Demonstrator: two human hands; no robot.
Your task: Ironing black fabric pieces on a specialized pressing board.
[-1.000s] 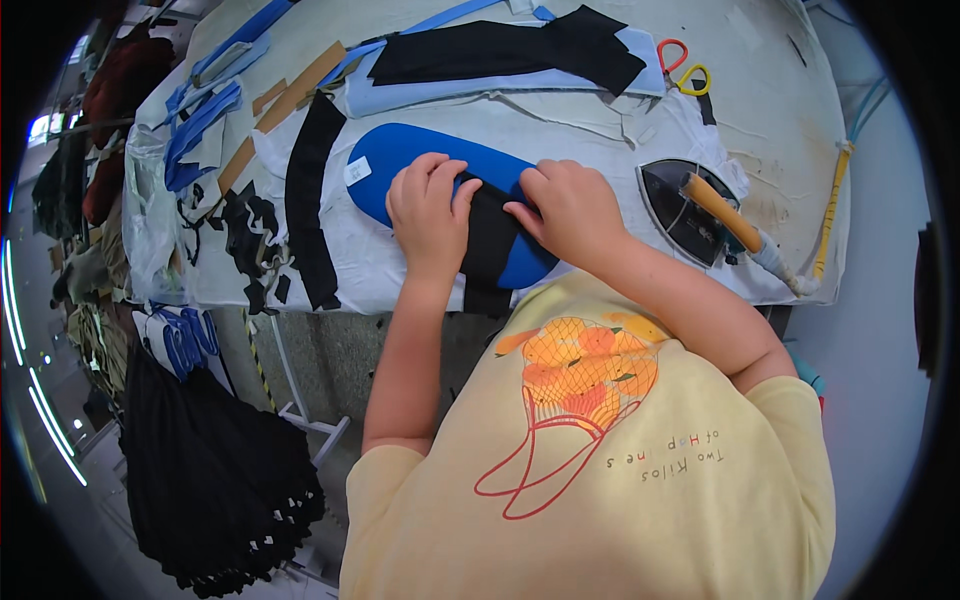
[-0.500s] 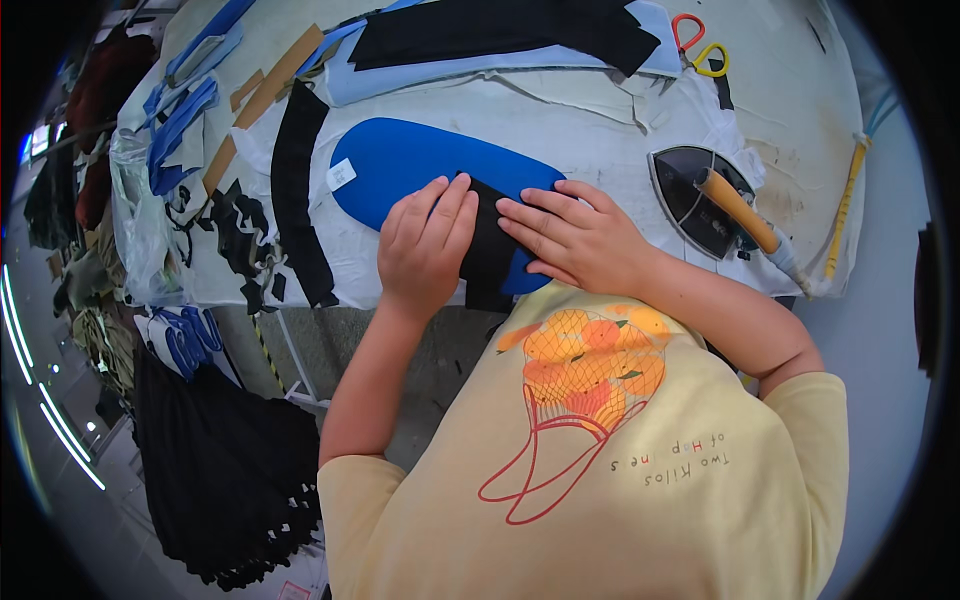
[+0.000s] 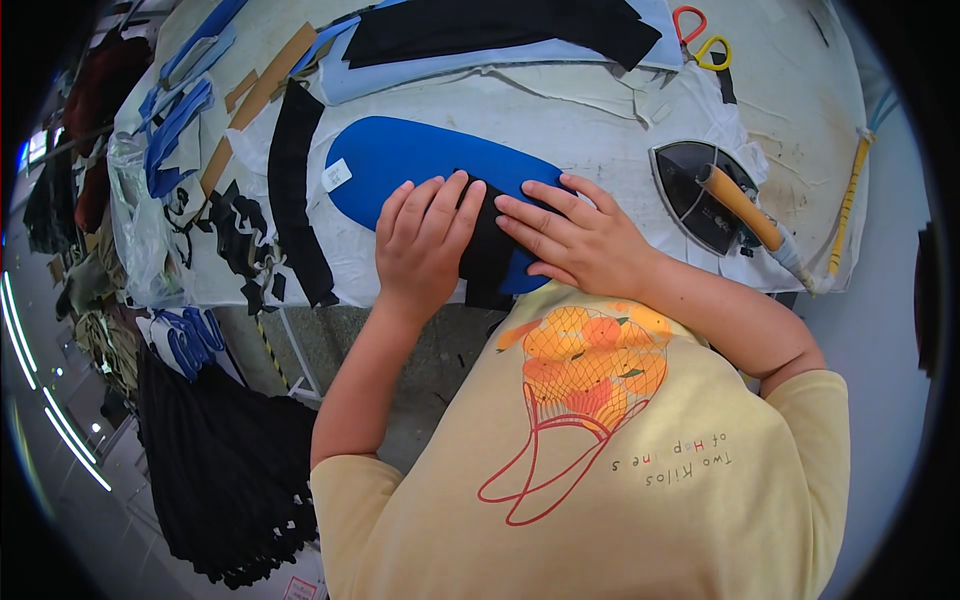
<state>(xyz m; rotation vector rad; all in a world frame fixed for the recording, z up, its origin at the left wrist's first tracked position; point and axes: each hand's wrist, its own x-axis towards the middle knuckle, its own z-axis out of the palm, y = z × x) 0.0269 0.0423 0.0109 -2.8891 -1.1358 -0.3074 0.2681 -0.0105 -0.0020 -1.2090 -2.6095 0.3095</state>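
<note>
A blue rounded pressing board [image 3: 430,140] lies on the white-covered table in front of me, with a small white label near its left end. Across its right half a black fabric strip [image 3: 488,243] hangs over the near edge. My left hand [image 3: 425,235] rests flat, fingers stretched, on the board and the strip's left edge. From the other side my right hand [image 3: 580,235] presses flat on the strip's right edge, fingers slightly apart. Both palms hide part of the strip and board.
To the right sits an iron [image 3: 705,195] with a wooden handle [image 3: 740,205]. Scissors [image 3: 702,40] with red and yellow handles lie at the far right. A long black fabric strip [image 3: 293,190] lies left of the board, near black scraps [image 3: 240,235]. Black cloth [image 3: 220,460] hangs below the table.
My left hand's fingers have spread a little, and the index fingertip now shows on the strip. My right fingertips have shifted slightly. The board and strip look nearly the same.
</note>
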